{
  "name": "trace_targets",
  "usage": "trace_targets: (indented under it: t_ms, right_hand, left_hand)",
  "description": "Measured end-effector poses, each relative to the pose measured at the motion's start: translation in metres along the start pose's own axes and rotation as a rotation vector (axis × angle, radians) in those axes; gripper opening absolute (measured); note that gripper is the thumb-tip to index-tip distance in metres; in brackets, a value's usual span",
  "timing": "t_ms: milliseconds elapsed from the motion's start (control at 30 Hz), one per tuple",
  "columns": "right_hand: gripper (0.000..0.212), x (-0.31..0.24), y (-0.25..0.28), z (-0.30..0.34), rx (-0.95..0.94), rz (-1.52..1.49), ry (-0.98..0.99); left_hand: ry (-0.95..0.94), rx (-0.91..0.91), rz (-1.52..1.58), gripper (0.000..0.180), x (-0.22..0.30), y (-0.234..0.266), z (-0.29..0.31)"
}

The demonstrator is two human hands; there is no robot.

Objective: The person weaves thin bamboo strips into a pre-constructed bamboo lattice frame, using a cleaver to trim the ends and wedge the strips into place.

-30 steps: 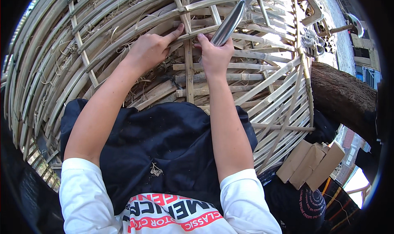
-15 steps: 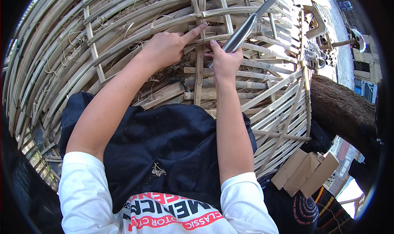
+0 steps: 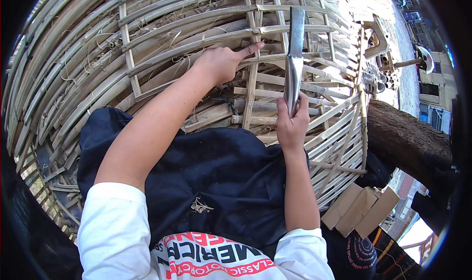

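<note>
My left hand [image 3: 221, 63] reaches up to the bamboo lattice. Its index finger is stretched out, the tip against an upright bamboo slat [image 3: 251, 90] near a crossing; the other fingers curl under and are partly hidden. In my right hand [image 3: 293, 121], to the right of that slat, is a metal knife [image 3: 296, 39] with a shiny rounded handle and a long flat blade. The blade stands upright in front of the lattice, square end pointing away from me. Curved bamboo strips [image 3: 187, 34] run across the slats, with thin shavings hanging among them.
A dark cloth [image 3: 221, 167] covers my lap, with a small tuft of fibres [image 3: 200, 206] on it. To the right are a thick tree trunk [image 3: 405, 132] and an open cardboard box [image 3: 361, 208]. A round white-faced object [image 3: 426, 59] stands farther off.
My right hand has drawn back and to the right, away from my left hand, and the knife has swung upright. My left finger still points at the upright slat; the whole view has shifted slightly.
</note>
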State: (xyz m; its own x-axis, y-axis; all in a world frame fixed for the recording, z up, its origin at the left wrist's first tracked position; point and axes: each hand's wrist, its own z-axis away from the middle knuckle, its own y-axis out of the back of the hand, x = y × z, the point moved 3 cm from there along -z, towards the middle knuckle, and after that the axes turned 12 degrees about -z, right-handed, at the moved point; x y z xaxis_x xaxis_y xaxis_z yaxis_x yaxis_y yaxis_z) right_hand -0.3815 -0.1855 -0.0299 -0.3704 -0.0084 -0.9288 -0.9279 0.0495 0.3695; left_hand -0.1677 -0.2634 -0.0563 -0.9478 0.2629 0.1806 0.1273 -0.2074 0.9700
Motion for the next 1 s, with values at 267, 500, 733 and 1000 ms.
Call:
trace_targets:
  t_ms: [267,500,733,1000]
  right_hand:
    - [0.038,-0.025,0.029,0.06,-0.129,0.292,0.044]
    - [0.037,-0.008,0.026,0.049,-0.244,0.672,-0.019]
    - [0.036,-0.025,0.016,0.055,-0.213,0.658,-0.018]
    - [0.036,-0.018,0.017,0.052,-0.212,0.616,-0.017]
  left_hand:
    - [-0.03,-0.006,0.136,0.089,-0.003,0.001,0.002]
    - [-0.049,-0.02,0.137,0.09,-0.005,-0.001,0.0]
    - [-0.028,-0.033,0.126,0.085,-0.007,-0.01,0.0]
    - [-0.033,-0.028,0.125,0.087,-0.006,-0.006,0.001]
